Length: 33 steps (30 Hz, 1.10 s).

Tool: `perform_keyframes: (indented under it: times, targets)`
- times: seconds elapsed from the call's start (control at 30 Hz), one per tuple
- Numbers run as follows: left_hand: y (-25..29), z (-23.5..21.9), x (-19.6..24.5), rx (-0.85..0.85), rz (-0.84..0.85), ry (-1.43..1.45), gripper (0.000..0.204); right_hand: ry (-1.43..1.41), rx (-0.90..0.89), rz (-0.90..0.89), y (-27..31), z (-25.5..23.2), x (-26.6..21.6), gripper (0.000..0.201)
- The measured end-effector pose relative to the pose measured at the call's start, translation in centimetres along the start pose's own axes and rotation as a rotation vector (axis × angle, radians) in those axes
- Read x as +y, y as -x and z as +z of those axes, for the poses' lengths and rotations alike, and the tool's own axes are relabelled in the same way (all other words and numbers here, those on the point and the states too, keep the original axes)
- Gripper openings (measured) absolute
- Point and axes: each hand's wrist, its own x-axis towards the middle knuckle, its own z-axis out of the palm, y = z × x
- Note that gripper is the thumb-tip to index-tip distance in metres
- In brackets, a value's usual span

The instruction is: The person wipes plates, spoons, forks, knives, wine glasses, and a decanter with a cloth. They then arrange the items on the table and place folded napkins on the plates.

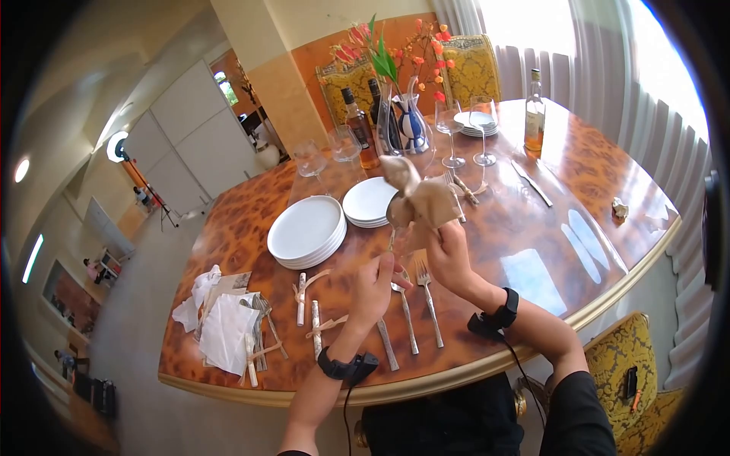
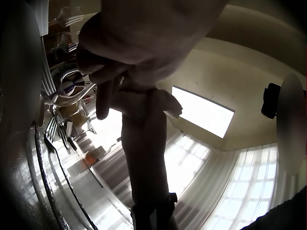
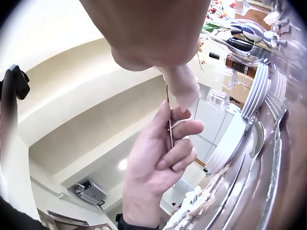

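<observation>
My right hand (image 1: 450,260) grips a crumpled tan cloth (image 1: 433,204) above the table, its folds standing up over the fingers. My left hand (image 1: 372,292) is just left of and below it, pinching a thin metal piece of cutlery (image 3: 171,133) between thumb and fingers. The upper end of that piece runs up to the cloth, which hides it, so I cannot tell which kind it is. Beneath the hands a knife (image 1: 388,348), a spoon (image 1: 411,327) and a fork (image 1: 430,308) lie side by side, with the spoon's bowl partly behind my left hand.
Stacked large plates (image 1: 304,228) and smaller plates (image 1: 368,199) stand ahead, near wine glasses (image 1: 310,158), a bottle (image 1: 534,121) and a blue-and-white vase (image 1: 413,125). White napkins (image 1: 228,327) and ribbon-tied rolls (image 1: 316,328) lie at left. Another knife (image 1: 531,182) lies at right.
</observation>
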Motion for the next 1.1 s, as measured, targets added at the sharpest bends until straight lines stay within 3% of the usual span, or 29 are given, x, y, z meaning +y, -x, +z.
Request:
perform_keyframes:
  times: [0.03, 0.1, 0.13, 0.23, 0.27, 0.37, 0.43, 0.5, 0.53, 0.57, 0.63, 0.67, 0.7, 0.8, 0.9, 0.97, 1.0, 1.03, 1.07, 1.1]
  targets:
    - [0.0, 0.2, 0.1, 0.013, 0.014, 0.016, 0.033, 0.002, -0.001, 0.001, -0.2, -0.2, -0.8, 0.023]
    - [-0.6, 0.9, -1.8, 0.075, 0.082, 0.102, 0.027, 0.688, -0.210, -0.540, -0.8, 0.0, -2.4, 0.037]
    - [-0.7, 1.1, -2.5, 0.137, 0.149, 0.184, 0.021, 0.671, -0.281, -0.467, -0.6, 0.3, -1.7, 0.047]
    - [-0.8, 0.8, -3.1, 0.097, 0.091, 0.260, 0.011, 0.598, -0.269, -0.421, -0.7, 0.3, -0.7, 0.049]
    - [-0.3, 0.3, -1.5, 0.065, 0.015, 0.093, 0.020, 0.615, -0.253, -0.427, -0.8, 0.2, -0.7, 0.052]
    - [-0.5, 0.0, -2.4, 0.044, 0.033, -0.159, 0.033, 0.575, -0.115, -0.437, -1.3, -0.2, -1.8, 0.049]
    - [-0.5, 0.6, -2.0, 0.078, 0.070, -0.092, 0.040, 0.654, -0.141, -0.439, -1.8, -1.3, -1.0, 0.053]
    - [-0.4, 0.7, -1.2, 0.115, 0.108, -0.027, 0.049, 0.476, -0.013, -0.332, -2.2, -1.5, -0.2, 0.053]
    - [-0.3, 0.5, -0.7, 0.094, 0.021, 0.077, 0.046, 0.379, 0.102, -0.306, -2.4, -1.2, 0.2, 0.041]
    - [-0.3, 0.3, -0.5, 0.073, -0.065, 0.181, 0.044, 0.379, 0.101, -0.307, -2.5, -1.1, 0.5, 0.041]
    - [-0.5, 0.2, -0.8, 0.065, -0.147, 0.305, 0.045, -0.422, -0.009, 0.258, -2.3, -1.1, 0.6, 0.026]
    - [-0.6, 0.1, -1.1, 0.057, -0.228, 0.429, 0.047, -0.557, -0.056, 0.326, -1.9, -0.7, 0.7, 0.030]
    - [-0.7, 0.4, -1.5, 0.057, -0.228, 0.429, 0.047, -0.557, -0.056, 0.326, -1.5, -0.3, 0.5, 0.030]
    - [-0.8, 1.4, -2.2, 0.071, -0.144, 0.496, 0.041, -0.638, -0.398, 0.616, -0.1, 0.4, -0.8, 0.043]
    - [-0.4, 1.2, -1.2, 0.125, -0.201, 0.561, 0.036, -0.792, -0.388, 0.726, 1.5, 2.2, 0.9, 0.048]
    - [-0.3, -0.4, -0.8, -0.145, -0.389, 0.831, 0.032, -0.902, -0.427, 0.719, 1.2, 1.6, 0.4, 0.048]
    - [-0.3, -0.7, -1.0, -0.144, -0.388, 0.829, 0.032, -0.858, -0.480, 0.680, 0.9, 1.3, 0.0, 0.045]
    - [-0.3, -0.9, -1.3, -0.312, -0.403, 0.942, 0.034, -0.813, -0.532, 0.639, 0.7, 1.1, -0.4, 0.043]
    - [-0.3, -1.0, -1.7, -0.484, -0.414, 1.052, 0.036, -0.849, -0.464, 0.671, 0.7, 1.1, -1.1, 0.036]
    - [-0.2, -0.8, -1.9, -0.483, -0.413, 1.051, 0.036, -0.850, -0.466, 0.669, 0.7, 1.1, -1.2, 0.036]
